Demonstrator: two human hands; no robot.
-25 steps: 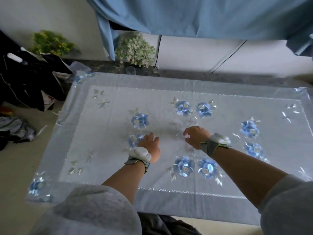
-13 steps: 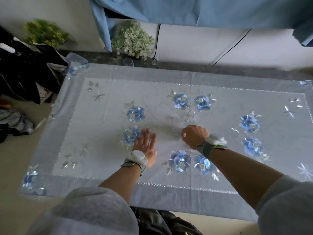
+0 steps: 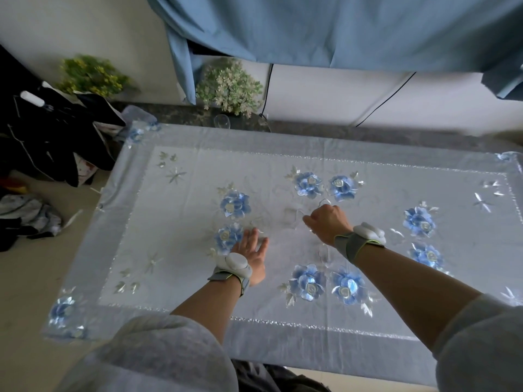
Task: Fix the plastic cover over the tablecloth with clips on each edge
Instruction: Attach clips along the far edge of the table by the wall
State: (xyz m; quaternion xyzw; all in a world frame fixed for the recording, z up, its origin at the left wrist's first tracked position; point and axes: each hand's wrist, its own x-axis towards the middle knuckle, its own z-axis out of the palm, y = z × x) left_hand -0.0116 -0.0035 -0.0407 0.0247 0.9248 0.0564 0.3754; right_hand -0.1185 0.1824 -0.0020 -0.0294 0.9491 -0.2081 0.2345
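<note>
A white tablecloth [image 3: 181, 227] with blue embroidered flowers and a grey-blue border covers the table, and a glossy clear plastic cover [image 3: 283, 329] lies over it. Several transparent clips [image 3: 294, 215] lie in a small cluster at the middle of the table. My right hand [image 3: 328, 222] rests among them with its fingers curled shut, and a glint of clear plastic shows under the fingertips. My left hand [image 3: 252, 250] lies flat on the cover, fingers spread, left of the clips and beside a blue flower. Both wrists wear white sensor bands.
A dark stone ledge [image 3: 368, 131] behind the table carries two potted plants [image 3: 229, 86] and a clear glass [image 3: 222, 121]. Blue curtains [image 3: 339, 29] hang above. Dark clothes [image 3: 51, 131] are piled at the left, with more on the floor.
My left hand went from curled at the clips to flat and spread, drawn back slightly toward me. My right hand stayed curled at the clip cluster.
</note>
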